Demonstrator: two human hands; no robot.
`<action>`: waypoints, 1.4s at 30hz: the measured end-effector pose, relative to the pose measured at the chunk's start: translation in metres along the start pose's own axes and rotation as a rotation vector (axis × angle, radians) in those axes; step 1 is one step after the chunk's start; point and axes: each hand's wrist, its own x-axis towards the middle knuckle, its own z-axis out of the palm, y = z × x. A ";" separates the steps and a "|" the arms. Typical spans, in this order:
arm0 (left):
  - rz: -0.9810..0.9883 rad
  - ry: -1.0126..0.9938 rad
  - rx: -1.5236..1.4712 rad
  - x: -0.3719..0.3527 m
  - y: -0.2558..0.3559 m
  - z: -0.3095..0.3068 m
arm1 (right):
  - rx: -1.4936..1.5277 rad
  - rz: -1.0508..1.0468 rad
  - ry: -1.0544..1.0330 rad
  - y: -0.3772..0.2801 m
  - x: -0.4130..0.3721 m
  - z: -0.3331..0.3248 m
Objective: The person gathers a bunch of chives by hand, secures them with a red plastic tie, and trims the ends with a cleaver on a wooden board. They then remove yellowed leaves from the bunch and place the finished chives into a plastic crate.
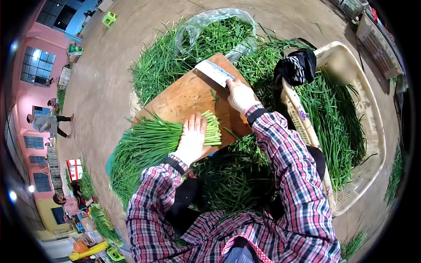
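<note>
My left hand [192, 139], in a pale glove, presses down on a bundle of green chives [153, 138] lying across a wooden cutting board [188, 94]. The bundle's cut ends [212, 127] stick out just past my fingers. My right hand [241, 96], also gloved, grips the handle of a broad cleaver [214, 72], whose blade is raised over the far part of the board. Both arms wear plaid sleeves.
Loose chives are heaped around the board, with a clear plastic bag [215, 26] at the far side. A cream plastic crate [351, 127] full of chives stands on the right, dark cloth [296, 65] on its rim. Other people work at the far left.
</note>
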 end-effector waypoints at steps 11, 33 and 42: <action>-0.219 -0.595 -0.067 0.060 -0.024 -0.028 | 1.225 0.420 -0.026 -0.083 -0.150 -0.029; -0.270 -0.359 -0.149 0.047 -0.019 -0.012 | 1.229 0.422 -0.031 -0.137 -0.256 -0.002; -0.244 -0.265 -0.073 0.042 -0.015 0.004 | 0.927 0.437 0.005 -0.134 -0.224 0.018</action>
